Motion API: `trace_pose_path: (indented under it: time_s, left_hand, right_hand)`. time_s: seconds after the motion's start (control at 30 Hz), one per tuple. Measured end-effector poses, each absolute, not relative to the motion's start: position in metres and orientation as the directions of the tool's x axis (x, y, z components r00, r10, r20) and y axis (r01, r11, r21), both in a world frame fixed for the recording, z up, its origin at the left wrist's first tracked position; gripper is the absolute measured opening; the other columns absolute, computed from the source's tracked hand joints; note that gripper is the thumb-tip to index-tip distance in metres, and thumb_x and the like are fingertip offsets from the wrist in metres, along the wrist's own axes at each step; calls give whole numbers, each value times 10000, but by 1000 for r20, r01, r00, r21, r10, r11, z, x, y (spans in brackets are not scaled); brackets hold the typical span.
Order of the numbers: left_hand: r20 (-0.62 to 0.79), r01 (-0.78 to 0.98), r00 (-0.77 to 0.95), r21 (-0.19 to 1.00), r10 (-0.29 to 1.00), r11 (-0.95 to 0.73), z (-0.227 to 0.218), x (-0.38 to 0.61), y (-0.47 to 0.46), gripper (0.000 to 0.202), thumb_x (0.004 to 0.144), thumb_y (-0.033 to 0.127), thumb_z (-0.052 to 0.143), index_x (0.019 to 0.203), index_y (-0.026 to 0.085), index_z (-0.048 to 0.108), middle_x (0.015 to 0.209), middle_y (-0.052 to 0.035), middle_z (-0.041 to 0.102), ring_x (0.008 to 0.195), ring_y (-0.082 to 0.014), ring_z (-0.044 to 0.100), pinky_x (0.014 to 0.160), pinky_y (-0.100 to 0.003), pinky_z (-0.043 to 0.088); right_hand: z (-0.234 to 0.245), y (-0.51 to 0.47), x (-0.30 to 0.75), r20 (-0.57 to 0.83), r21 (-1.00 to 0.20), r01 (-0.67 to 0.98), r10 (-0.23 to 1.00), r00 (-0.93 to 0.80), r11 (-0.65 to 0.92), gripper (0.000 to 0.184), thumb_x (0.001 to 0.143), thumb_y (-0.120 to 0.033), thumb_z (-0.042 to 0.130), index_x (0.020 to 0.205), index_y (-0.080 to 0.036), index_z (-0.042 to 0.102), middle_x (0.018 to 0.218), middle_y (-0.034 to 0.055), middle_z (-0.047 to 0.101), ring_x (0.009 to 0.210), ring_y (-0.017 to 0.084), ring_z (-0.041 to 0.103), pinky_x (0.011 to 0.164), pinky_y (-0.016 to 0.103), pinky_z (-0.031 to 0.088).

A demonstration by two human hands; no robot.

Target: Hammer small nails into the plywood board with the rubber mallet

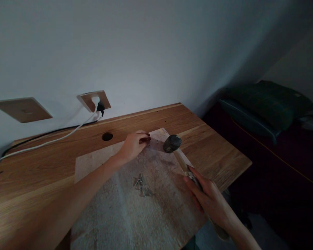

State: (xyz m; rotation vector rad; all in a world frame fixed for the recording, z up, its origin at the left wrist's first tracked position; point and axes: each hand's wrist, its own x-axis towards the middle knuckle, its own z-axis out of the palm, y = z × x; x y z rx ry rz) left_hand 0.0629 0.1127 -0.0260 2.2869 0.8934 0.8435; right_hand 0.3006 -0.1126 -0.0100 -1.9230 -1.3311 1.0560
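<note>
On the left, a blank plate (22,110) sits on the wall above a white cord (54,140), which runs along the far left of the bench (219,152) to a socket (106,98). The left hand (133,146) reaches over the far part of the board (114,211), fingers curled; whether they grip anything I cannot tell. Nearer, mid-board, nails (141,186) lie in a loose pile, their long axes crossing in several directions. The hammer (181,161) is over the board's right side, its handle slanting from near right to far left, the dark head at the far left end. The right hand (207,194) is wrapped round the handle, well apart from the left. Cushions (266,102) lie at far right.
</note>
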Motion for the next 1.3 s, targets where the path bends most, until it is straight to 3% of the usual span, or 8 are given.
trace_pose_path:
  time_s: [0.33, 0.57, 0.73, 0.93, 1.07, 1.3]
  left_hand:
    - [325, 429, 604, 638, 728, -640, -32, 64, 106, 138, 926, 108, 686, 972, 203, 775, 985, -45, 796, 920, -194, 746, 911, -338, 579]
    - [346, 468, 639, 534, 687, -704, -33, 65, 104, 162, 916, 100, 657, 972, 211, 760, 990, -61, 784, 1002, -239, 725, 990, -422, 562]
    - [312, 453, 616, 610, 723, -650, -33, 64, 104, 214, 864, 50, 644, 958, 209, 753, 953, -40, 785, 912, -205, 737, 910, -350, 579]
    - [248, 438, 567, 718, 786, -542, -36, 65, 105, 423, 769, -12, 674, 1137, 189, 728, 924, -29, 798, 802, -175, 741, 823, -305, 589]
    - [251, 398, 564, 752, 786, -526, -36, 65, 104, 373, 812, 36, 714, 1154, 184, 710, 926, -31, 802, 765, -166, 737, 778, -292, 588]
    - [222, 430, 544, 755, 809, -496, -31, 64, 102, 482, 775, -57, 684, 1189, 189, 711, 891, -16, 820, 798, -177, 771, 816, -285, 601]
  right_hand:
    - [-7, -111, 300, -269, -785, 521, 942, 201, -336, 714, 1038, -592, 486, 1537, -84, 534, 432, -94, 504, 398, 169, 541, 471, 268, 394]
    - [-7, -112, 299, -268, -785, 525, 945, 189, -328, 694, 1045, -586, 475, 1548, -111, 534, 443, -88, 531, 409, 183, 577, 480, 271, 423]
    - [-6, -112, 300, -294, -773, 526, 936, 196, -353, 723, 1030, -607, 496, 1555, -112, 548, 435, -85, 530, 401, 178, 569, 469, 270, 425]
    - [3, -105, 291, -282, -794, 521, 949, 141, -313, 754, 1041, -602, 511, 1590, -85, 494, 457, -97, 496, 387, 151, 512, 441, 256, 394]
    - [10, -93, 281, -230, -812, 538, 971, 62, -227, 696, 1080, -571, 507, 1597, -107, 477, 478, -105, 497, 413, 132, 504, 494, 254, 426]
    - [9, -82, 274, -230, -787, 581, 973, 37, -208, 658, 1094, -569, 488, 1583, -129, 498, 488, -102, 511, 415, 133, 526, 496, 253, 425]
